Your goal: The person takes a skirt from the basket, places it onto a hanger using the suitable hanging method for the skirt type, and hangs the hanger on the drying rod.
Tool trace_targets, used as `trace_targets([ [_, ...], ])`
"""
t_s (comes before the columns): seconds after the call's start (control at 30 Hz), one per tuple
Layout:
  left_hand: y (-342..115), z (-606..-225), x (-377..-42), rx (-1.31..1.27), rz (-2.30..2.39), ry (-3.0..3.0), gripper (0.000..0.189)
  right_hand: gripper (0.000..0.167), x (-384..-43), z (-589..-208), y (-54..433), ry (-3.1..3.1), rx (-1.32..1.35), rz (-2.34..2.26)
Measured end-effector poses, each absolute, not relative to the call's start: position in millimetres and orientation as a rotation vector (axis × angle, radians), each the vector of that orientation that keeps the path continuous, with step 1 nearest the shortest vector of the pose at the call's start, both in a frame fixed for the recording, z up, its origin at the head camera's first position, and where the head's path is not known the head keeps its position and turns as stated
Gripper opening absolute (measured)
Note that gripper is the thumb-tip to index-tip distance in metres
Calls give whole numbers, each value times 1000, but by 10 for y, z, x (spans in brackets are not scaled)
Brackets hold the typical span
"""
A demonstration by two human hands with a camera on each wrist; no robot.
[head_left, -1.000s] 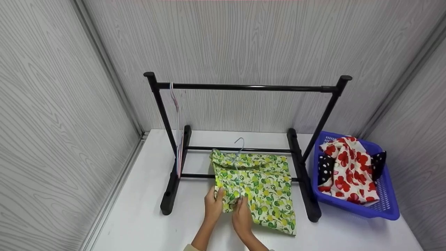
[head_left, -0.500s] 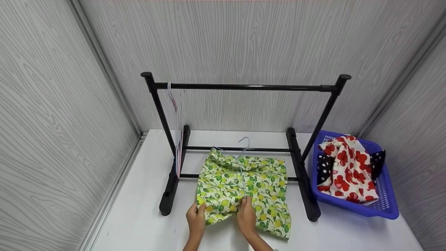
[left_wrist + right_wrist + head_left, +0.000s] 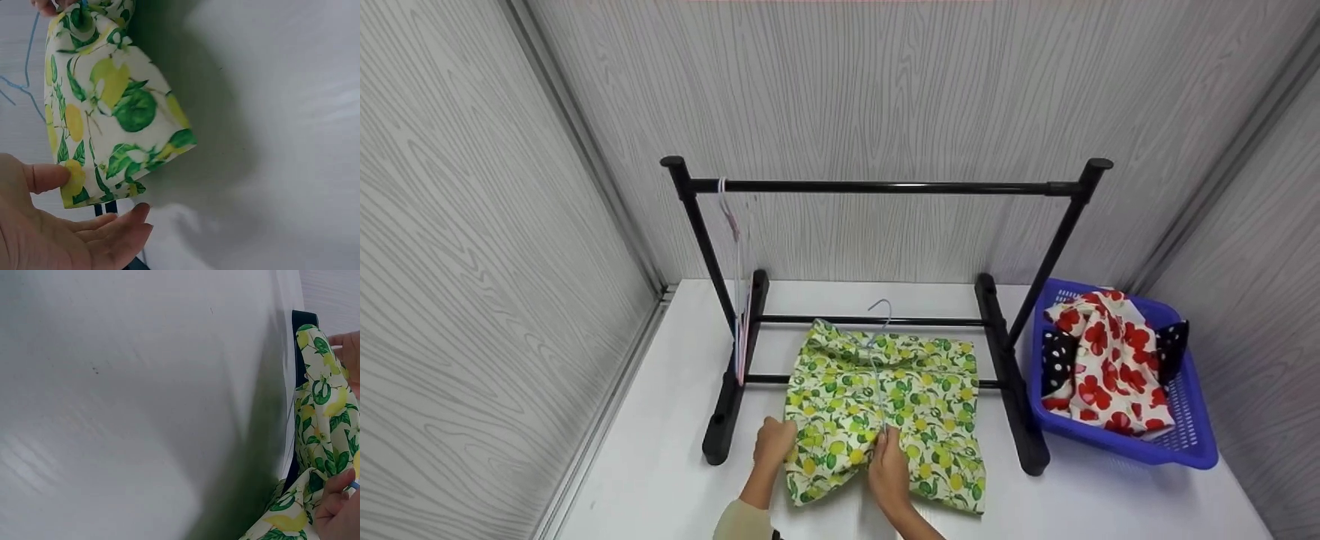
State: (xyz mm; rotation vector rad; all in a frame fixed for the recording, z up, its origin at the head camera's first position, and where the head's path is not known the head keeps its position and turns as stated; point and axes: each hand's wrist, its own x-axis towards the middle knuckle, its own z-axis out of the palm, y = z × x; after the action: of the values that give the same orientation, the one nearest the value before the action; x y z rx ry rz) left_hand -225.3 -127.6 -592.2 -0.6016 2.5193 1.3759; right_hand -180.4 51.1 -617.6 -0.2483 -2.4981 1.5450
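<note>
1. A lemon-print cloth (image 3: 922,397) lies mid-table, across the rack's lower rods and between its two feet. It is thin, creased fabric, white with yellow fruit and green leaves, roughly square, gathered in folds along its far side; the near left corner is lifted off the table.
2. A hanger (image 3: 871,346) of slim bluish wire lies with it. The curved hook pokes past the cloth's far edge, and one wire runs down the printed face.
3. The right hand (image 3: 890,472) pinches that wire together with bunched cloth near the middle of the near edge.
4. The left hand (image 3: 774,442) is at the cloth's left edge, thumb against the fabric, the other fingers extended and apart from the thumb.
5. The rack (image 3: 877,187) is smooth black tubing with capped posts and long rounded feet. Slender pink and whitish hangers (image 3: 733,223) hang at the left end of its top bar.
6. The basket (image 3: 1110,444), blue plastic with slotted sides and a broad rim, stands toward the table's far right corner. Inside are a crumpled white cloth with red flowers (image 3: 1117,375) and black fabric with white dots (image 3: 1059,364) showing on both sides of it.
7. The table (image 3: 660,420) is smooth and white; its far edge meets a grey wood-grain wall (image 3: 847,90).
</note>
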Motion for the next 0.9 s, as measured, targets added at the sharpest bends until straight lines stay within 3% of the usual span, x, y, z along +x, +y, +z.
trace_targets([
  [0.07, -1266, -5945, -2402, -600, 1482, 2480, 59, 14, -1807, -6178, 513, -2498, -235, 1532],
  [0.23, -1228, -6063, -2664, -598, 1705, 2283, 64, 13, -1811, -6179, 509, -2495, -227, 1515],
  [0.37, -1228, -6147, -2712, -678, 1632, 2335, 75, 14, -1807, -6185, 491, -2496, -194, 1542],
  [0.47, -1229, -6214, -2722, -747, 1667, 2358, 73, 15, -1804, -6201, 487, -2509, -181, 1563],
  [0.7, -1283, -7035, -3105, -740, 1863, 2422, 76, 14, -1791, -6243, 543, -2562, -189, 1541],
  [0.8, -1187, -6766, -3048, -671, 1900, 2424, 67, 13, -1806, -6236, 581, -2566, -194, 1501],
  [0.9, -1047, -6204, -2876, -637, 1964, 2384, 53, 12, -1822, -6220, 608, -2561, -205, 1486],
])
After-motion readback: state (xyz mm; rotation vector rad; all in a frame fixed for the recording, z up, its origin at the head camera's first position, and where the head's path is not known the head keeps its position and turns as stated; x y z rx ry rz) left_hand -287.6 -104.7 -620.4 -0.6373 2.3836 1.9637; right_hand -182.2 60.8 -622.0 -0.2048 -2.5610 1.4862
